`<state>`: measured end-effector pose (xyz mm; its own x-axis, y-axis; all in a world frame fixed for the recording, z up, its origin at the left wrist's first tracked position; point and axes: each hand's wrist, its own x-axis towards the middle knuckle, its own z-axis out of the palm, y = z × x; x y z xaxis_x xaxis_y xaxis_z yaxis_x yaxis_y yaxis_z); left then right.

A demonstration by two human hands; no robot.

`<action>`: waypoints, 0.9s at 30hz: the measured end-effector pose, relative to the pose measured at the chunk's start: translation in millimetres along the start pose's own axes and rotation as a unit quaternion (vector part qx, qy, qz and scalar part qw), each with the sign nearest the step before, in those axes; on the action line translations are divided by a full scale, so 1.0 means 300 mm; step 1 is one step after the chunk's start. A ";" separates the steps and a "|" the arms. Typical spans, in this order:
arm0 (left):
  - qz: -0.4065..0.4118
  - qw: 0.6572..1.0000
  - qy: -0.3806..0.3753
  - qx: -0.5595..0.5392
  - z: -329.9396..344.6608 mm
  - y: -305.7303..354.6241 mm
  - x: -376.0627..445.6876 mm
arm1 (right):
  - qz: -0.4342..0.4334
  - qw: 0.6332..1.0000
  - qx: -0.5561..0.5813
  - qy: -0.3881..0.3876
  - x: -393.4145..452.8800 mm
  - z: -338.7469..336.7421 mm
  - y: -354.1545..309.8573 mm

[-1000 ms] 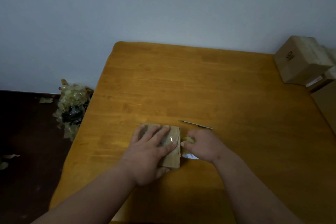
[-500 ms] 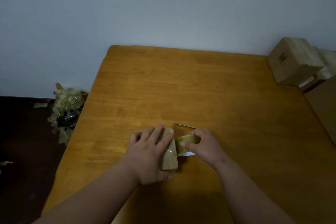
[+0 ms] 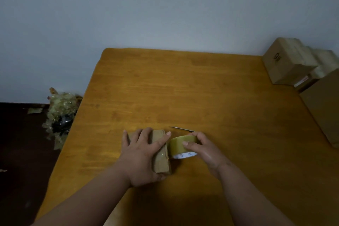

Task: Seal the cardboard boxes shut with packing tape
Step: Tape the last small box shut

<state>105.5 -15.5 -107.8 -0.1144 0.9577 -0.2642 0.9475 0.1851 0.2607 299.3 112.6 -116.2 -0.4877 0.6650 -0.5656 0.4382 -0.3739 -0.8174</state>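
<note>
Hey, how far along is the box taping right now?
Done, by the look of it: the boxes stacked at the table's far right show tape across their tops. In hand: the left hand presses flat on the small cardboard box while the right hand grips the tape roll at the box's right edge; glossy tape already lies on top. Left: cutting the strip, perhaps with the thin metal tool behind.

A matt brown cardboard box point(image 3: 161, 154) lies on a smooth, orange-toned wooden table point(image 3: 183, 88) with visible grain. The tape roll point(image 3: 180, 146) beside it looks glossy and yellowish, while a thin tool point(image 3: 182, 129) behind has a metallic sheen.
</note>
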 end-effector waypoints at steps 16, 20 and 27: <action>-0.023 0.997 0.039 -0.069 -0.039 -0.051 -0.058 | -0.022 0.991 0.126 -0.045 0.026 0.022 -0.100; -0.030 0.998 0.040 -0.048 -0.027 -0.055 -0.066 | -0.035 0.993 0.105 -0.045 0.022 0.026 -0.092; -0.059 0.998 0.024 0.019 -0.002 -0.062 -0.083 | -0.055 0.998 0.007 0.005 0.012 0.033 -0.077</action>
<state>90.6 -42.7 -105.4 -0.2395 0.9392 -0.2462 0.9373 0.2898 0.1938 279.9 117.3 -100.4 -0.5248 0.7094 -0.4705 0.3718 -0.3062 -0.8764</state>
